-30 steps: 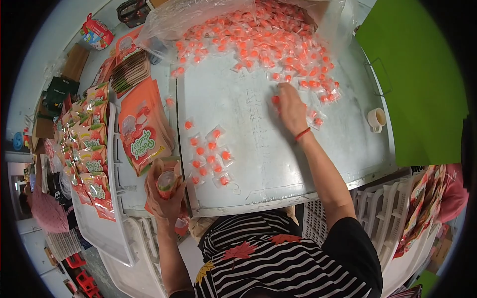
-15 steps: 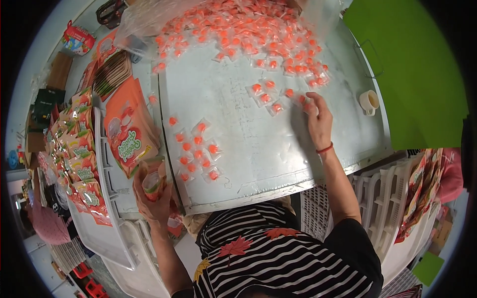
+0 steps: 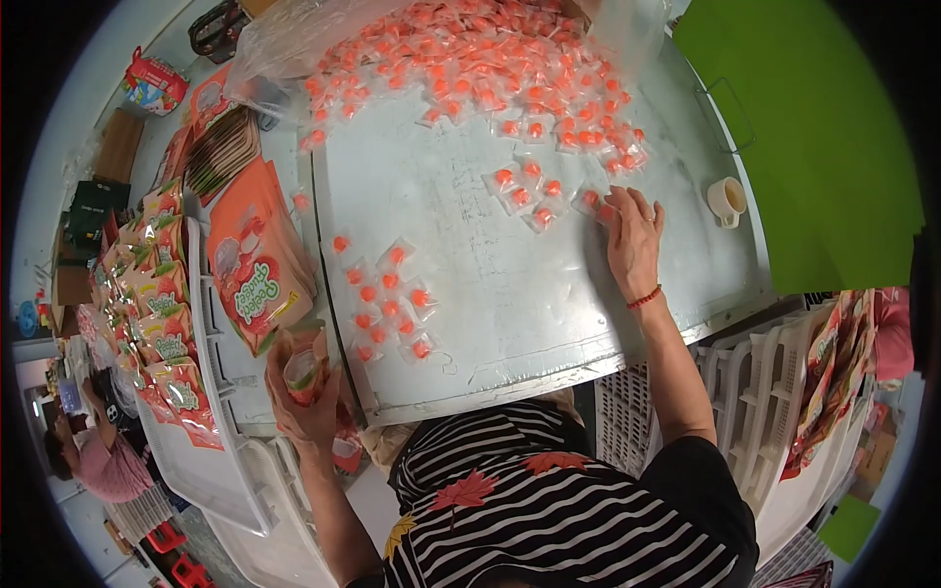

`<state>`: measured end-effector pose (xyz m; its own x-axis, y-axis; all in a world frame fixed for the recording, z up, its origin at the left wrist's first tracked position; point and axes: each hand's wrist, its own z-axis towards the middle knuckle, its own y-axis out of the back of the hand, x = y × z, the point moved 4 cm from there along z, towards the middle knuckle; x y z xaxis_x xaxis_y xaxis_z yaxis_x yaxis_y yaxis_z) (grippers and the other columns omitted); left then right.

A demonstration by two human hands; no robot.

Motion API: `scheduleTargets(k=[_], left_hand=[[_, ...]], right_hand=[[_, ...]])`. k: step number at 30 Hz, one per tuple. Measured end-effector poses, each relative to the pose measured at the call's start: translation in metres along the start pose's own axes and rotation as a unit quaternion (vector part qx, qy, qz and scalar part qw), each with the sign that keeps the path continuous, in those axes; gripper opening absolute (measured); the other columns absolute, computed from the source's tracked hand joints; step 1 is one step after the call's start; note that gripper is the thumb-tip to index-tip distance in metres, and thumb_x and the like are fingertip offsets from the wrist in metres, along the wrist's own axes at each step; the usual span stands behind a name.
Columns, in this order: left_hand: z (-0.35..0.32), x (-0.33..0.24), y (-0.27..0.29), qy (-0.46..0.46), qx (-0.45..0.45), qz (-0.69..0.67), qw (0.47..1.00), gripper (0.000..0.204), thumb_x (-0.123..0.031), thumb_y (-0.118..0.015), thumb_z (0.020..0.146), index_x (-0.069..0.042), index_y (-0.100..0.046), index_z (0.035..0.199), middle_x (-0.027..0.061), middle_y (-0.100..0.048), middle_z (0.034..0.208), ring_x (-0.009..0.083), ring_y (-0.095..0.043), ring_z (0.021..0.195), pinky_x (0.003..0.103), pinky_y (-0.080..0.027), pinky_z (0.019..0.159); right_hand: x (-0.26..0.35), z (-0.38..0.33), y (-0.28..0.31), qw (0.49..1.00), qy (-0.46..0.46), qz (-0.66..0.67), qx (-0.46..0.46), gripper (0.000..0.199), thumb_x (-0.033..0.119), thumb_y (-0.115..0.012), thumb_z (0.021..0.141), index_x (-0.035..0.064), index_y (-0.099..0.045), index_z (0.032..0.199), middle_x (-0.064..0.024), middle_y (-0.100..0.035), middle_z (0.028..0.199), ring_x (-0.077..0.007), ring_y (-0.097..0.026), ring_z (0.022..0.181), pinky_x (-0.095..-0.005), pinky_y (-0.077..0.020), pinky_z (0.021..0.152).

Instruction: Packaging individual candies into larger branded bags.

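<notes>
My left hand (image 3: 299,397) is wrapped around a stand-up pouch (image 3: 306,372), whose mouth gapes upward beside the table's left edge. Over the metal tabletop, my right hand (image 3: 635,240) has its fingers apart and bent. Its thumb and index fingertips touch a small clear-wrapped orange candy (image 3: 606,213), partly hidden by them. Another wrapped candy (image 3: 590,198) lies just left of those fingertips. Further left sits a small cluster of wrapped candies (image 3: 520,196). A second group of wrapped candies (image 3: 389,307) rests near the left side of the tabletop.
A large heap of wrapped candies (image 3: 480,49) covers the far end, beside plastic sheeting (image 3: 279,49). Flat pouches (image 3: 257,260) are stacked at left, next to a white crate (image 3: 221,392) with filled pouches. A cream cup (image 3: 726,202) stands right, near a green panel (image 3: 804,147).
One wrapped candy has slid left into the small cluster. My right hand has shifted slightly, its fingers spreading more. My left hand still holds the pouch in nearly the same place.
</notes>
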<state>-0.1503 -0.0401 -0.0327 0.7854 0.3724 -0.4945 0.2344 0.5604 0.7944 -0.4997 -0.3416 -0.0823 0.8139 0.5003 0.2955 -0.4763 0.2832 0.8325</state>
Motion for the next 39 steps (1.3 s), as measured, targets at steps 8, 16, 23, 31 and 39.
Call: scheduleTargets(k=[8,16,23,31,39], left_hand=[[0.009,-0.01,-0.002,-0.024,-0.009,-0.013,1.0,0.084,-0.013,-0.082,0.063,-0.003,-0.04,0.135,0.0201,-0.053,0.124,0.0359,-0.053,0.113,0.042,-0.043,0.095],[0.001,-0.01,-0.004,-0.014,0.009,-0.024,1.0,0.084,-0.013,-0.082,0.063,-0.003,-0.04,0.135,0.0196,-0.053,0.125,0.0358,-0.053,0.113,0.041,-0.044,0.095],[0.014,-0.028,0.002,-0.065,0.001,0.025,0.998,0.083,-0.015,-0.083,0.063,-0.004,-0.04,0.134,0.0173,-0.054,0.123,0.0346,-0.054,0.111,0.042,-0.045,0.094],[0.003,-0.026,-0.007,-0.051,0.039,0.009,0.998,0.084,-0.016,-0.084,0.061,-0.005,-0.042,0.132,0.0162,-0.056,0.121,0.0348,-0.054,0.108,0.043,-0.044,0.093],[0.029,-0.048,-0.039,-0.106,-0.01,-0.065,0.992,0.086,-0.022,-0.085,0.063,-0.001,-0.039,0.132,0.0188,-0.056,0.116,0.0376,-0.055,0.104,0.045,-0.046,0.088]], right_hand=[[0.026,0.007,-0.016,0.99,0.053,0.109,0.068,0.036,0.0,-0.047,0.09,0.0077,-0.048,0.126,-0.0085,-0.06,0.12,-0.0307,-0.046,0.123,-0.0536,-0.0226,0.108],[0.071,0.023,-0.023,0.989,0.06,0.132,0.026,0.061,0.038,-0.065,0.083,0.009,-0.046,0.133,-0.0194,-0.042,0.137,-0.0418,-0.035,0.129,-0.0527,-0.027,0.106],[0.084,0.049,-0.072,0.984,0.147,0.055,0.084,0.06,0.054,-0.064,0.077,0.0148,-0.056,0.121,-0.0156,-0.043,0.134,-0.0423,-0.037,0.124,-0.0533,-0.0312,0.098],[0.166,0.005,-0.069,0.959,0.235,0.137,0.078,0.025,0.028,-0.067,0.078,0.011,-0.061,0.095,-0.0085,-0.053,0.115,-0.0296,-0.05,0.102,-0.0431,-0.0402,0.081],[0.195,0.028,-0.088,0.951,0.197,0.238,0.024,0.014,0.022,-0.061,0.081,0.0078,-0.062,0.081,-0.008,-0.057,0.074,-0.0224,-0.053,0.059,-0.0343,-0.0435,0.051]])
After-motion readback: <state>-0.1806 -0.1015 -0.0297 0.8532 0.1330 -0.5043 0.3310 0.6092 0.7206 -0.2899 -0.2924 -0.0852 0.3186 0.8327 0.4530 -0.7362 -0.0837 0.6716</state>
